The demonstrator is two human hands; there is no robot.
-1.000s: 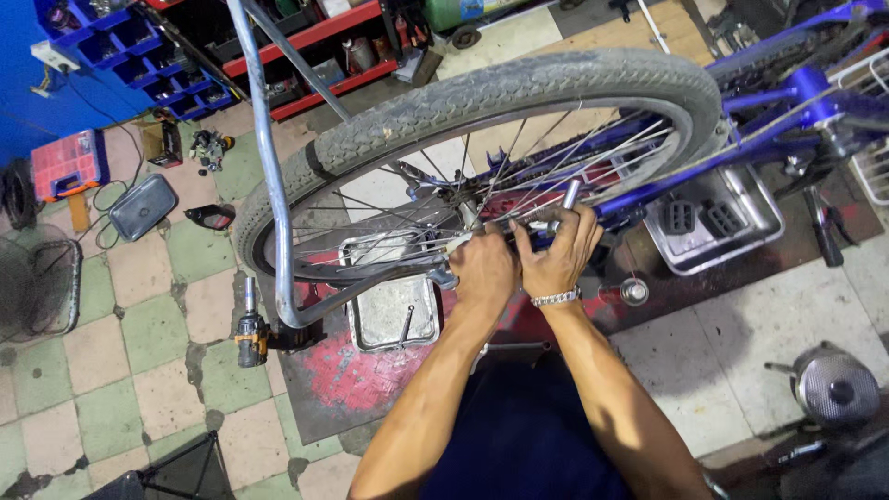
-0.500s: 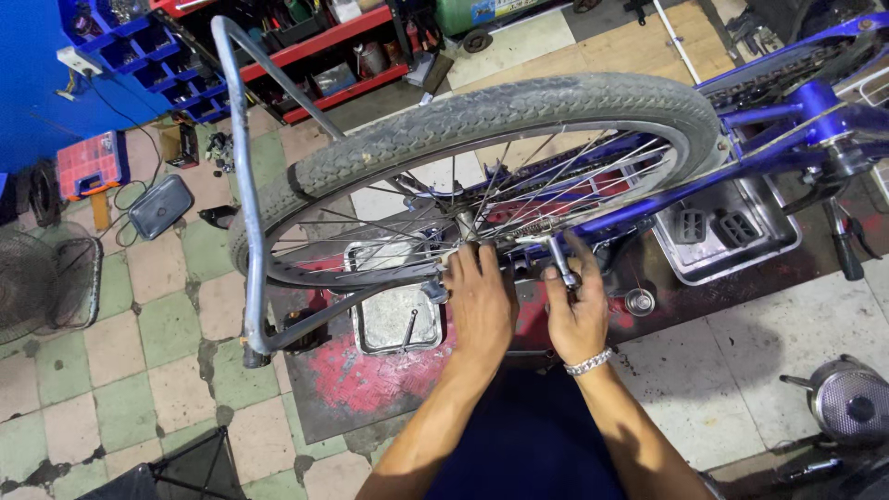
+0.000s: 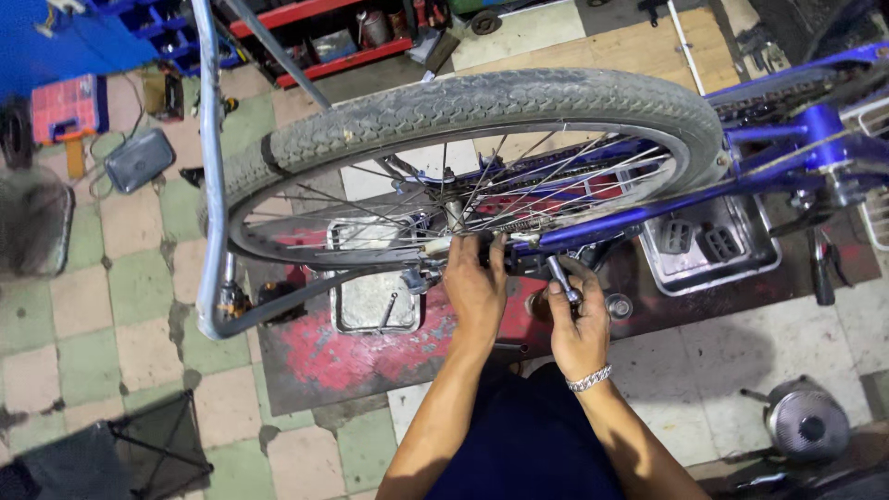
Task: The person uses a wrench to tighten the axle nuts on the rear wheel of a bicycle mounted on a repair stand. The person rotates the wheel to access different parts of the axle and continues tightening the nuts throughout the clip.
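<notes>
Head view: right hand grips steel wrench (chrome) nr hub, left hand beside.

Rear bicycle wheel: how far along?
Done: blue bicycle frame stands upside down, grey-tyred spoked wheel seated in it. In hand: left hand grips at the axle; right hand holds a metal wrench there. Left: cannot tell.

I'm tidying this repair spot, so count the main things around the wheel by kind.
Hands: 2, left hand and right hand
Bicycle wheel: 1
Wrench: 1
Metal trays: 2, small tray and big tray
Pedals: 2
Total: 8
</notes>
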